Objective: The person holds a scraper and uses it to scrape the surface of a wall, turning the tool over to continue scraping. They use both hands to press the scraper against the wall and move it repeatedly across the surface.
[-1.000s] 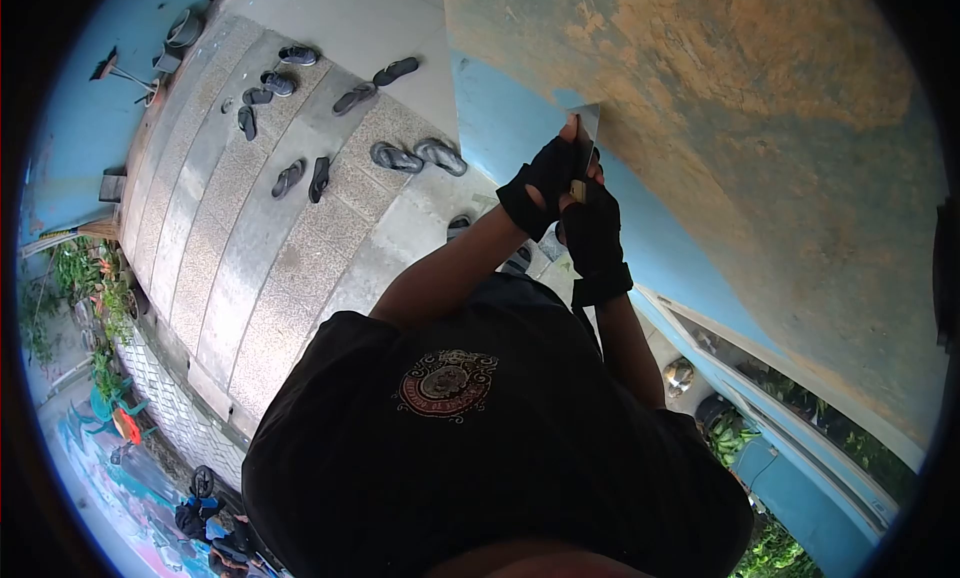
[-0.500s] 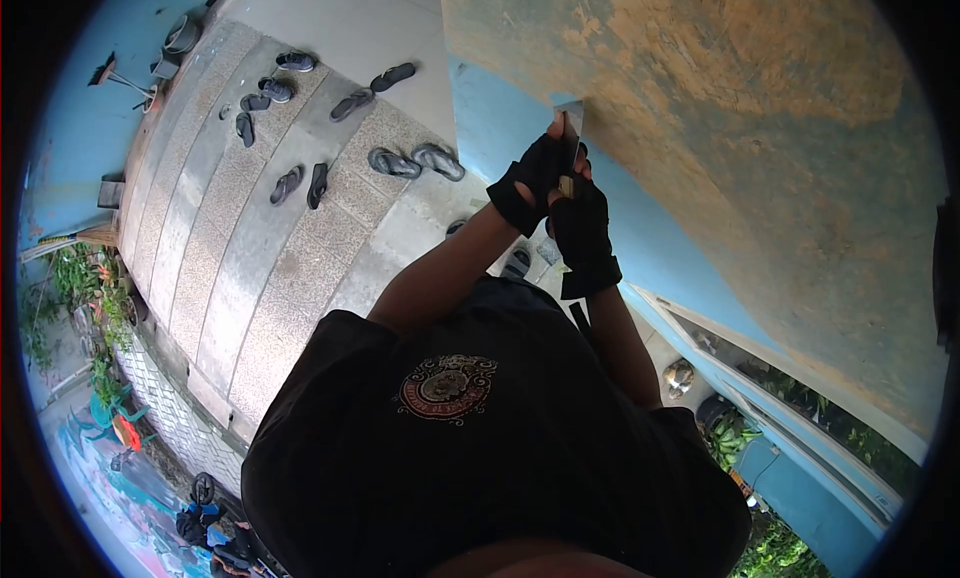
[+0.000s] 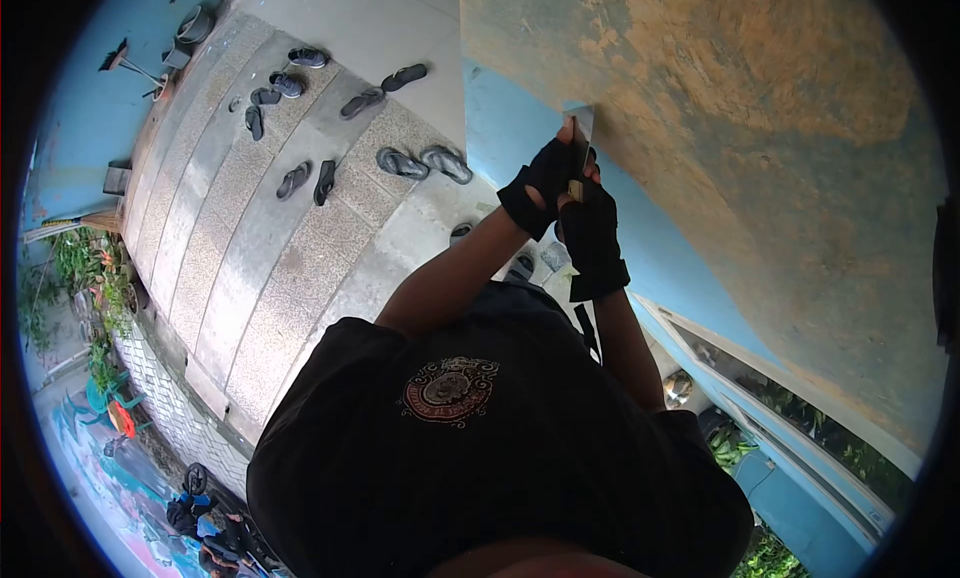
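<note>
A putty knife (image 3: 584,128) with a wide metal blade meets the wall (image 3: 680,128), where bare tan patches border light blue paint. Its pale handle end (image 3: 575,190) shows between my hands. My left hand (image 3: 545,183), in a black fingerless glove, is closed on it with the fingertips up along the blade. Just behind and to the right, my right hand (image 3: 590,228), in a matching glove, is wrapped round the handle. Part of the handle is hidden by the fingers and gloves.
Several sandals and shoes (image 3: 400,164) lie on the tiled floor (image 3: 300,268) to the left. A window frame (image 3: 740,393) runs along the wall at lower right. Potted plants (image 3: 100,288) line the far left edge, and a broom (image 3: 100,221) lies near them.
The whole view has shifted slightly, so the hands and floor items sit a little further right. Both hands keep their hold on the putty knife, its blade still at the wall.
</note>
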The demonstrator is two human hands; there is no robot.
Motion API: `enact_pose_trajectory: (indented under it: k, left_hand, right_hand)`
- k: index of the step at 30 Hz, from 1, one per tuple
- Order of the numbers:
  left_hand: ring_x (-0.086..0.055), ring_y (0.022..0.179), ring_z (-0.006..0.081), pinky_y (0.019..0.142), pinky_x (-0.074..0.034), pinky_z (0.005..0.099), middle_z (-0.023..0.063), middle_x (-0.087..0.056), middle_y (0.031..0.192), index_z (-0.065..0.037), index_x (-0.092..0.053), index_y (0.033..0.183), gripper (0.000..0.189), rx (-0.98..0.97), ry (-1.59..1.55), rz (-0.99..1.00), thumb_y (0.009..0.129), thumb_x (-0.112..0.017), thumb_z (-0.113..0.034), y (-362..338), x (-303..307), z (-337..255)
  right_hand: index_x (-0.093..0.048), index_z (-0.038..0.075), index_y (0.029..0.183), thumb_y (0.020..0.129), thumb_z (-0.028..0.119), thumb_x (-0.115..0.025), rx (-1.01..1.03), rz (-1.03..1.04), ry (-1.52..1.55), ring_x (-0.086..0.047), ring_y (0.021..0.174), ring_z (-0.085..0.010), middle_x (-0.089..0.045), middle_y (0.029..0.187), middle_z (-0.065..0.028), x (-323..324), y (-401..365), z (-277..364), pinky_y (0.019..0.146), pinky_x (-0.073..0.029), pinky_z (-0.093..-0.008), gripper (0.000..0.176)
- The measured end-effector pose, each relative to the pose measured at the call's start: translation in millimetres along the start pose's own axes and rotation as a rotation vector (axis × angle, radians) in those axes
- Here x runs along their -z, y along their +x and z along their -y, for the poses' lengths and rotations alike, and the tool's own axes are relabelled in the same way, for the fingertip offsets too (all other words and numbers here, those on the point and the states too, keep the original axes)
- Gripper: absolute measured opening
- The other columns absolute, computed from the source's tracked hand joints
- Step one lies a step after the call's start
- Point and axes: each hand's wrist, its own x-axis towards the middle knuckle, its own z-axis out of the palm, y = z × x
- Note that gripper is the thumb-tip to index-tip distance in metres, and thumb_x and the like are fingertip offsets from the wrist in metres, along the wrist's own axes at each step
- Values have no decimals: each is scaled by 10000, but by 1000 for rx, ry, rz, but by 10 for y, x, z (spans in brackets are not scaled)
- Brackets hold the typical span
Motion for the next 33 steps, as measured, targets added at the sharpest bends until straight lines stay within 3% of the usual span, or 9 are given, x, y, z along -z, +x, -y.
enact_pose_trajectory:
  k: [1, 5, 7, 9, 10, 22, 28, 30, 33]
  left_hand:
    - [-592, 747, 211, 640, -507, 351, 20, -496, 655, -144, -489, 740, 525, -20, -42, 86, 944, -483, -628, 0, 63, -33]
    - [-591, 738, 196, 639, -509, 344, 21, -499, 644, -121, -508, 708, 594, 98, 27, 45, 923, -470, -674, -117, -155, 101]
    - [-588, 740, 185, 635, -504, 332, 21, -495, 639, -113, -508, 702, 620, 29, 50, 37, 911, -465, -696, -128, -238, 138]
    - [-587, 746, 184, 637, -500, 331, 20, -496, 650, -118, -503, 718, 612, 112, 22, -18, 909, -466, -698, -133, -190, 96]
    - [-588, 748, 190, 638, -499, 337, 21, -500, 665, -126, -499, 714, 604, 32, 43, 75, 905, -473, -698, -116, -132, 79]
    - [-581, 736, 215, 670, -482, 356, 35, -496, 666, -141, -487, 769, 562, 9, 4, -2, 909, -481, -686, -107, -138, 129]
    - [-588, 716, 189, 602, -503, 319, 43, -509, 664, -113, -505, 835, 618, 33, 3, 28, 884, -471, -729, -22, 32, -5]
    - [-609, 710, 208, 625, -517, 328, 64, -547, 678, -93, -528, 838, 619, 20, -16, 2, 908, -457, -704, -64, -61, 22]
    - [-628, 690, 229, 636, -531, 338, 84, -581, 685, -74, -550, 856, 618, 4, -11, -45, 933, -444, -677, -38, -154, 105]
  right_hand:
    - [-583, -13, 1140, 839, 125, -609, -48, 35, -50, -671, 844, -295, -668, 903, -167, -8, -16, -23, 735, -522, -384, 333]
    - [-592, -16, 1093, 840, 123, -611, 74, -24, -75, -666, 819, -291, -665, 886, -162, 88, -169, -98, 715, -518, -384, 290]
    - [-609, 12, 953, 862, 75, -581, 167, -123, 52, -553, 545, -112, -568, 677, -14, 142, -250, -75, 495, -429, -278, 114]
    - [-610, 9, 954, 857, 84, -591, 97, -86, 61, -567, 586, -117, -567, 688, -17, 95, -228, -89, 518, -436, -282, 124]
    - [-607, 9, 950, 861, 84, -590, 143, -107, 8, -567, 584, -116, -567, 689, -18, 45, -164, -141, 515, -436, -282, 118]
    - [-585, 32, 877, 875, 83, -591, 117, -71, 10, -527, 493, -105, -546, 634, -3, 54, -123, -193, 450, -401, -276, 51]
    - [-616, 18, 938, 869, 74, -581, 135, -46, -35, -540, 515, -109, -567, 663, -9, 65, -54, -114, 458, -408, -273, 95]
    - [-582, -13, 1129, 829, 120, -621, 67, 12, -180, -663, 873, -289, -657, 940, -164, 83, -30, 53, 743, -515, -379, 330]
    - [-588, -14, 1117, 828, 105, -608, 28, -5, 75, -659, 867, -271, -662, 931, -132, 187, -122, -122, 754, -518, -374, 313]
